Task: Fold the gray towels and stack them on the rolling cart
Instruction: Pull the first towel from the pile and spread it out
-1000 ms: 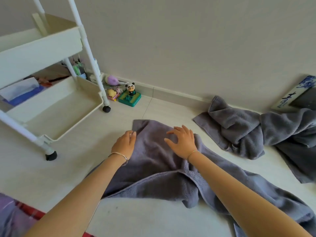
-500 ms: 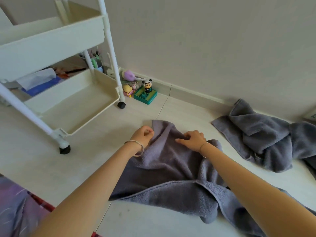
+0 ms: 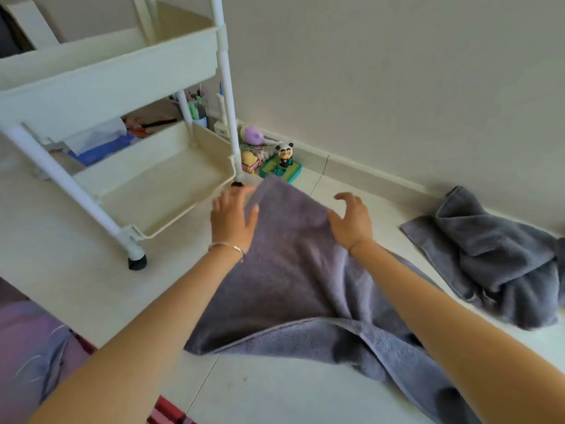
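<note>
Looking down on a pale tiled floor (image 3: pixel 61 270), bounded at the back by a plain wall and a skirting board. Facing a white rolling cart (image 3: pixel 122 75) at the upper left, set on black castors (image 3: pixel 137 261), with a blue packet (image 3: pixel 101 148) behind its bottom tray. Reaching both bare arms forward over a gray towel (image 3: pixel 293 280) spread on the floor just right of the cart, far corner close by the cart's rear castor, near edge rumpled into a thick fold. Noting a second gray towel (image 3: pixel 495 258) crumpled in a heap by the skirting at the right, well apart from the first. Catching a patch of purple cloth (image 3: pixel 30 347) at the lower left corner.

Laying the left hand (image 3: pixel 232 218) over the towel's left edge near the far corner, fingers straight and spread, thumb out across the cloth; fingertips blurred, so possibly just off the fabric rather than on it. Holding the right hand (image 3: pixel 351 221) over the towel's right side, fingers apart, bent and lifted, gripping nothing.

Spotting a panda figure (image 3: pixel 285 153) upright on a green base (image 3: pixel 281 172) by the skirting, just beyond the towel's far corner, with a purple toy (image 3: pixel 253 135) and a yellow toy (image 3: pixel 249 159) beside it. Wearing a thin bracelet (image 3: pixel 226 247) on the left wrist.
</note>
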A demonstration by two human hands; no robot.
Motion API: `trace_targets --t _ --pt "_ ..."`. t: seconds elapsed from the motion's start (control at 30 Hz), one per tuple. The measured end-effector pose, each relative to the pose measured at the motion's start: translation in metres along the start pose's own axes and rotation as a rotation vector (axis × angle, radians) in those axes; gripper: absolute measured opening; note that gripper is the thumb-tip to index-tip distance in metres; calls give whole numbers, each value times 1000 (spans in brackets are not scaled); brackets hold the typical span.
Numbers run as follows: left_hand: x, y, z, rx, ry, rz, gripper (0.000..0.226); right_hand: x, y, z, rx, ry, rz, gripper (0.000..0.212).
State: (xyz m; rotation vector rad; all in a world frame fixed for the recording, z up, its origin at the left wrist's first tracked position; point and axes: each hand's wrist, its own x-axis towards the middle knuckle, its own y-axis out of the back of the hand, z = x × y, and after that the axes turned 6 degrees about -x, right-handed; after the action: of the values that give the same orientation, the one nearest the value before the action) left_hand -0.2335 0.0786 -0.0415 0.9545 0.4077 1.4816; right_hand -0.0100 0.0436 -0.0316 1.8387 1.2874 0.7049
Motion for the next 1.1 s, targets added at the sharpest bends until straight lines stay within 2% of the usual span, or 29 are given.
trace_targets --t 0.1,0.17,0.27,0.33,0.43,0.57,0.63,0.73,0.8,0.9,1.03,1.1 --pt "-39 -25 1 95 -52 -357 44 -26 -28 7 -46 186 -55 28" --pt "-63 -42 -5 277 -1 -536 54 -44 -44 15 -147 265 -111 33" --pt "-78 -46 -17 426 43 -518 73 -62 -60 25 -341 290 -277 55" --pt "-77 -44 -21 451 45 -487 73 -67 -64 26 -358 302 -318 67" --pt "-65 -38 -28 483 65 -494 58 -69 -51 20 -161 268 -318 54" --pt "-52 -25 -37 520 141 -516 57 -90 -13 27 53 247 -257 47" --pt "-59 -25 -19 403 102 -488 58 -112 7 38 117 234 -254 43" --pt "-90 -30 29 -135 -79 -399 63 -153 30 60 162 278 -169 41" --pt "-120 -32 53 -354 -222 -442 58 -180 38 75 167 303 -106 41" --pt "-154 -41 68 -372 -405 -511 45 -217 38 102 107 313 -48 38" --pt "-171 -50 68 -347 -483 -471 39 -250 27 138 -126 296 28 38" --pt "-174 -47 72 -324 -502 -456 38 -259 29 148 -169 246 47 37"
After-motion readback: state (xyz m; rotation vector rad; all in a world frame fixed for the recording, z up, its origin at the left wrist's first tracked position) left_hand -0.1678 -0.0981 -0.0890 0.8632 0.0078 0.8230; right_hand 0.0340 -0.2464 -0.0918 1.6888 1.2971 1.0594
